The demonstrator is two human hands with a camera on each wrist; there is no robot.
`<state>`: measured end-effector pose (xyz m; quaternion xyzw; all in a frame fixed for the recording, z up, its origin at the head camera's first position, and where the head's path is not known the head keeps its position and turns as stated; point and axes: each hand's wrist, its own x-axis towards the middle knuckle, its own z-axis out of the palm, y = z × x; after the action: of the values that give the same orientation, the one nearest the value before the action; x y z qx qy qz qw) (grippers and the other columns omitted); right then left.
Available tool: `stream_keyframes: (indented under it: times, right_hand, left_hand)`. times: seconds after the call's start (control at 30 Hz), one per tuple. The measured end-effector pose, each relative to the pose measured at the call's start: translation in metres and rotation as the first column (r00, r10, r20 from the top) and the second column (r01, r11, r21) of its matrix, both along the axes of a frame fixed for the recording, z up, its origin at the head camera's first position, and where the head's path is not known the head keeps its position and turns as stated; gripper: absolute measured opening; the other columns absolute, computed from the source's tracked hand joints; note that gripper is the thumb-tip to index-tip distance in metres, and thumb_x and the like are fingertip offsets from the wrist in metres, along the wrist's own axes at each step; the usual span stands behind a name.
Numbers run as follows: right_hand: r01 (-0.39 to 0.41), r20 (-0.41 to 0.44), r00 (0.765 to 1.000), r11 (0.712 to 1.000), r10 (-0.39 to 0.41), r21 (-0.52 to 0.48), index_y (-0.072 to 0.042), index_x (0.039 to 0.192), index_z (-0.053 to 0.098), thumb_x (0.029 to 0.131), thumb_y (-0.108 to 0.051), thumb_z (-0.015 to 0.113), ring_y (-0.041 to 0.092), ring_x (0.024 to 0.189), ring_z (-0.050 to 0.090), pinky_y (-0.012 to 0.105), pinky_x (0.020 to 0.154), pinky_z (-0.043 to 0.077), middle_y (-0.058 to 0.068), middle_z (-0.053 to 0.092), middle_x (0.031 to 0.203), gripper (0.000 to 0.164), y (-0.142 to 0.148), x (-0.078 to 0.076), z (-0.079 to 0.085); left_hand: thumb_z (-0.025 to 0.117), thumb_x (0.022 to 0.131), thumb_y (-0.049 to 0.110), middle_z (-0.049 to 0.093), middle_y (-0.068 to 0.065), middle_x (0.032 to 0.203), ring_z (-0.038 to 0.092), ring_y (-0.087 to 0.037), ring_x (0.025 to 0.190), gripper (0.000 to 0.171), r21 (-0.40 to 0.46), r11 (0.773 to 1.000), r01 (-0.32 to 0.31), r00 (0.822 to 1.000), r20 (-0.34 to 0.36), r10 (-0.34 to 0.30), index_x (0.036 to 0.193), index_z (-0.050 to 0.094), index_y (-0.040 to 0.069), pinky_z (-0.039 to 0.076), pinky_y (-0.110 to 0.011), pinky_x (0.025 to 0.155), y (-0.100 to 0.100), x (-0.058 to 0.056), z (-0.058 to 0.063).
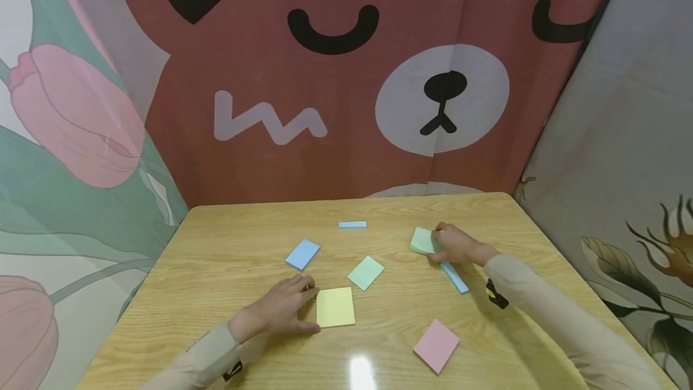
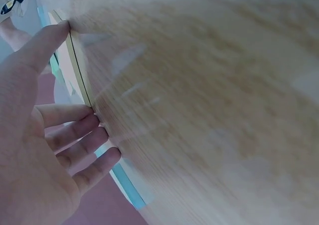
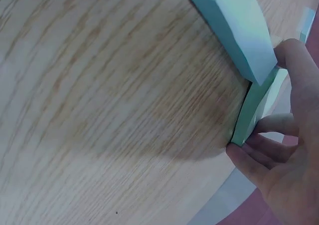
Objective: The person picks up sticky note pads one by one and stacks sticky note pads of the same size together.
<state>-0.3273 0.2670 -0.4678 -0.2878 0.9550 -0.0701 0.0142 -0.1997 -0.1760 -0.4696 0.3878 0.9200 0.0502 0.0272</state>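
Note:
In the head view my left hand [image 1: 281, 306] is at the left side of a yellow sticky-note pad [image 1: 335, 307] lying on the table. Its thumb and index finger pinch the pad near two corners, while the other fingers [image 2: 97, 170] spread along the tabletop. My right hand [image 1: 459, 244] grips a light green sticky-note pad [image 1: 422, 241] farther back, thumb and fingertips at its near edge [image 3: 245, 117]. A narrow blue sticky-note pad [image 1: 455, 277] runs from beside the right thumb toward the front, its end right at the green pad in the right wrist view.
On the wooden table [image 1: 243, 227] lie a blue square pad [image 1: 302, 254], a second light green pad [image 1: 366, 272], a pink pad [image 1: 436, 346] and another narrow blue pad [image 1: 352, 225]. A printed curtain [image 1: 260, 173] hangs behind the far edge.

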Motion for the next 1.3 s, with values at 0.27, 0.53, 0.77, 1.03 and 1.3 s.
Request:
stream_keyframes:
  times: [0.27,0.53,0.77,1.03,1.3]
  right_hand:
    - [0.035,0.015,0.999,0.999,-0.035,-0.017,0.012,0.120,0.061,0.086,-0.039,0.075,0.035,0.100,0.058,0.043,0.078,0.052,0.029,0.056,0.121,0.063,-0.0005,0.0013,0.0017]
    - [0.050,0.047,0.998,0.998,-0.049,-0.023,0.014,0.130,0.054,0.088,-0.039,0.073,0.040,0.108,0.054,0.049,0.085,0.050,0.031,0.054,0.128,0.071,-0.0011,0.0012,0.0035]
    - [0.020,0.030,0.999,0.998,-0.018,-0.058,0.014,0.131,0.054,0.088,-0.039,0.074,0.041,0.111,0.055,0.049,0.085,0.051,0.032,0.053,0.129,0.071,-0.0034,0.0054,0.0013]
    - [0.033,0.021,0.999,0.997,-0.031,-0.071,0.013,0.138,0.047,0.090,-0.038,0.072,0.045,0.119,0.050,0.053,0.091,0.048,0.032,0.048,0.136,0.074,-0.0070,0.0078,0.0030]
    - [-0.019,-0.061,0.998,0.996,0.013,-0.092,0.013,0.135,0.050,0.089,-0.038,0.073,0.047,0.117,0.052,0.055,0.090,0.048,0.033,0.052,0.131,0.073,-0.0092,0.0100,0.0014]
  left_hand:
    - [0.066,0.087,0.059,0.050,-0.008,0.128,0.048,-0.023,0.115,0.078,-0.008,1.000,0.001,1.000,0.013,0.000,0.135,0.058,-0.001,0.044,-0.042,0.101,0.0025,0.0021,0.0046]
    - [0.065,0.088,0.060,0.049,-0.010,0.130,0.048,-0.025,0.119,0.078,-0.012,1.000,0.004,1.000,0.005,-0.004,0.136,0.057,-0.002,0.043,-0.043,0.103,0.0029,0.0014,0.0038]
    - [0.065,0.087,0.061,0.050,-0.010,0.127,0.049,-0.025,0.115,0.078,-0.006,1.000,0.018,1.000,-0.005,-0.018,0.133,0.059,-0.002,0.045,-0.042,0.099,0.0015,0.0010,0.0031]
    - [0.066,0.086,0.061,0.050,-0.008,0.125,0.050,-0.024,0.114,0.078,-0.007,1.000,0.007,1.000,0.001,-0.007,0.133,0.059,-0.001,0.045,-0.040,0.099,0.0007,-0.0001,0.0041]
    - [0.066,0.086,0.060,0.049,-0.007,0.123,0.047,-0.020,0.108,0.077,0.004,1.000,0.019,1.000,-0.004,-0.019,0.132,0.060,-0.002,0.048,-0.037,0.093,0.0005,0.0019,0.0036]
